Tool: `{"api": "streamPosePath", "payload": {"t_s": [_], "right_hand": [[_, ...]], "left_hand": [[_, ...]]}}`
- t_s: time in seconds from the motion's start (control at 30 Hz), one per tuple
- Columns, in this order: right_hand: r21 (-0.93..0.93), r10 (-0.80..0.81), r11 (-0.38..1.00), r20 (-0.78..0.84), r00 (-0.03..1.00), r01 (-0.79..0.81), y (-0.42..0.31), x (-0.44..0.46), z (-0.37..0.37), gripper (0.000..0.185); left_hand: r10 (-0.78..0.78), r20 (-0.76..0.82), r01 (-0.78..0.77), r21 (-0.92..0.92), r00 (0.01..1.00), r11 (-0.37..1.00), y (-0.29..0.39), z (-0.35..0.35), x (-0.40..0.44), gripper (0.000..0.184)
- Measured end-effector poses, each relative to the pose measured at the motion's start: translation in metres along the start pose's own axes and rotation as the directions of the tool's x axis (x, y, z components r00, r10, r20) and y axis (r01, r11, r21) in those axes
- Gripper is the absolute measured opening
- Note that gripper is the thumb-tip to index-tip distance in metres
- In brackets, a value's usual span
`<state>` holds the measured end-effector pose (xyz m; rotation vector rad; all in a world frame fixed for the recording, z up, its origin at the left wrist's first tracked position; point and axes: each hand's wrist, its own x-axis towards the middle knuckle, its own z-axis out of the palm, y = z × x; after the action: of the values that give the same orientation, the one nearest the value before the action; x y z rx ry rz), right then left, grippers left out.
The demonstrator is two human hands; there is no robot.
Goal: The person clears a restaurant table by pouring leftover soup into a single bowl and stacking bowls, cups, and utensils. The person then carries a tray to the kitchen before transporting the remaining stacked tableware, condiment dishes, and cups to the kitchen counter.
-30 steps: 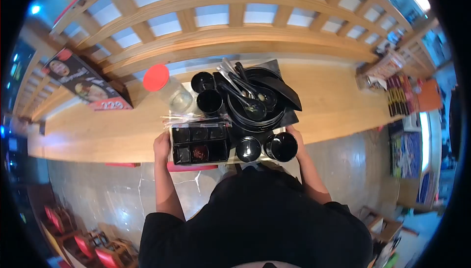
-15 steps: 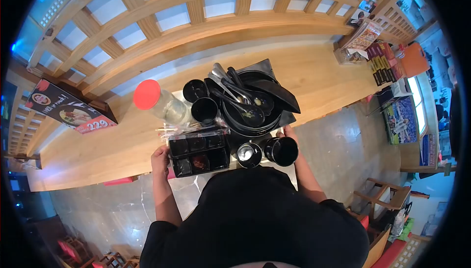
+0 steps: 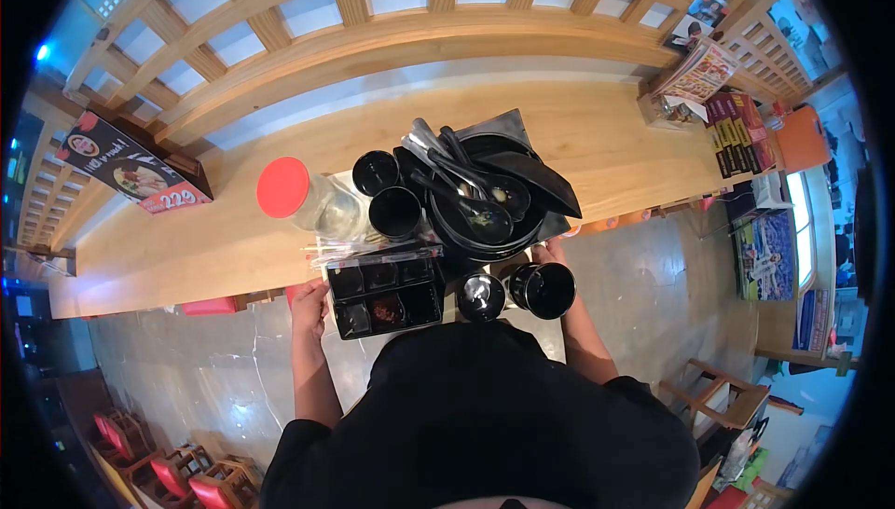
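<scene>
A pale tray (image 3: 342, 178), mostly covered by dishes, is held level in front of my body. At its left edge my left hand (image 3: 309, 306) is closed around the rim. My right hand (image 3: 552, 254) grips the right side, its fingers partly hidden by the dishes. Stacked black bowls (image 3: 485, 251) carry several spoons (image 3: 486, 220) with food scraps. To their left are black cups (image 3: 395, 213) and a clear jar with a red lid (image 3: 283, 187). Nearest me sit a black compartment box (image 3: 387, 311) with dark red residue and two more black cups (image 3: 543, 290).
A long wooden counter (image 3: 634, 136) runs behind the tray, backed by a lattice partition (image 3: 392, 29). A menu sign (image 3: 140, 169) stands on its left, a menu holder (image 3: 673, 106) on its right. Red-seated stools (image 3: 177, 476) and a wooden chair (image 3: 718, 392) stand on the floor.
The tray and I have moved back from the counter, whose front edge now sits higher in view. More floor and stools show at lower left. Both hands keep their hold.
</scene>
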<state>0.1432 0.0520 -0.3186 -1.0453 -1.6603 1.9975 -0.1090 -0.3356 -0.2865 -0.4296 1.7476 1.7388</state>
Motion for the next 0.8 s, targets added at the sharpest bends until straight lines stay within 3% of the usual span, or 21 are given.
{"api": "streamPosePath", "payload": {"t_s": [0.03,0.1,0.13,0.17,0.2,0.23,0.27,0.33,0.37,0.4,0.47,0.5,0.53,0.57,0.6,0.63,0.67,0.7,0.8], "right_hand": [[-0.016,-0.052,0.999,0.004,0.999,0.052,0.002,0.001,-0.003,0.049],[-0.134,0.140,0.979,-0.090,0.986,-0.151,-0.011,-0.003,-0.004,0.030],[-0.207,0.087,0.974,-0.031,0.996,-0.092,0.014,0.004,-0.017,0.038],[-0.305,0.176,0.936,-0.036,0.984,-0.178,0.014,0.007,-0.021,0.035],[-0.395,0.264,0.880,-0.054,0.963,-0.263,0.012,0.008,-0.023,0.033],[-0.264,0.026,0.964,0.009,1.000,-0.023,0.044,0.018,-0.029,0.025],[-0.246,-0.059,0.968,-0.024,0.998,0.051,0.022,0.009,-0.016,0.022],[-0.273,-0.190,0.947,-0.051,0.980,0.170,-0.007,-0.001,-0.003,0.023],[-0.443,-0.016,0.897,-0.002,1.000,0.013,0.016,0.010,-0.020,0.026],[-0.435,-0.029,0.900,-0.033,0.999,0.011,0.012,0.009,-0.023,0.026],[-0.492,0.130,0.865,0.037,0.991,-0.095,0.000,0.008,-0.020,0.027],[-0.455,-0.011,0.890,0.023,1.000,0.020,-0.010,0.001,-0.013,0.025],[-0.449,-0.018,0.894,-0.007,1.000,0.013,-0.003,0.003,-0.015,0.025],[-0.473,-0.091,0.871,0.116,0.989,0.135,0.013,0.014,-0.021,0.024],[-0.675,-0.206,0.643,0.303,0.930,0.362,0.034,0.028,-0.034,0.023],[-0.759,-0.311,0.330,0.474,0.824,0.562,0.054,0.042,-0.046,0.022],[-0.771,-0.314,0.326,0.457,0.832,0.547,0.048,0.038,-0.044,0.022],[-0.569,-0.278,0.737,0.238,0.931,0.365,0.048,0.038,-0.034,0.021],[-0.467,-0.155,0.856,0.180,0.971,0.224,0.060,0.038,-0.033,0.018]], "left_hand": [[-0.012,0.000,0.012,0.016,1.000,1.000,-0.002,-0.001,-0.002,0.006],[-0.021,0.014,0.020,0.038,1.000,0.999,-0.006,-0.001,0.000,0.007],[-0.052,0.047,0.051,0.015,0.998,0.999,-0.013,-0.007,0.007,0.011],[-0.075,0.087,0.076,-0.005,0.993,0.997,-0.022,-0.013,0.020,0.020],[-0.124,0.348,0.135,-0.008,0.929,0.991,-0.033,-0.031,0.041,0.034],[-0.141,0.288,0.170,-0.080,0.947,0.982,-0.027,-0.016,0.031,0.040],[-0.163,0.230,0.201,-0.151,0.959,0.968,-0.021,-0.002,0.024,0.046],[-0.171,0.372,0.237,-0.141,0.912,0.961,-0.022,-0.005,0.038,0.051],[-0.138,0.407,0.213,-0.146,0.903,0.966,-0.013,0.010,0.028,0.054],[-0.206,0.322,0.249,-0.097,0.924,0.964,-0.014,0.014,0.032,0.058],[-0.257,0.178,0.276,-0.092,0.950,0.957,-0.018,0.016,0.039,0.061],[-0.258,0.199,0.276,-0.067,0.945,0.959,-0.014,0.019,0.034,0.061],[-0.270,0.245,0.293,-0.062,0.931,0.954,-0.008,0.020,0.026,0.064],[-0.280,0.294,0.310,-0.062,0.914,0.949,-0.002,0.025,0.019,0.066],[-0.283,0.318,0.313,-0.046,0.905,0.949,0.002,0.028,0.015,0.066],[-0.286,0.323,0.318,-0.049,0.902,0.947,0.005,0.031,0.012,0.066],[-0.290,0.324,0.323,-0.053,0.901,0.945,0.007,0.035,0.009,0.066],[-0.269,0.262,0.291,-0.048,0.927,0.956,0.008,0.039,0.007,0.067],[-0.273,0.291,0.287,-0.004,0.917,0.958,-0.012,0.020,0.032,0.067]]}}
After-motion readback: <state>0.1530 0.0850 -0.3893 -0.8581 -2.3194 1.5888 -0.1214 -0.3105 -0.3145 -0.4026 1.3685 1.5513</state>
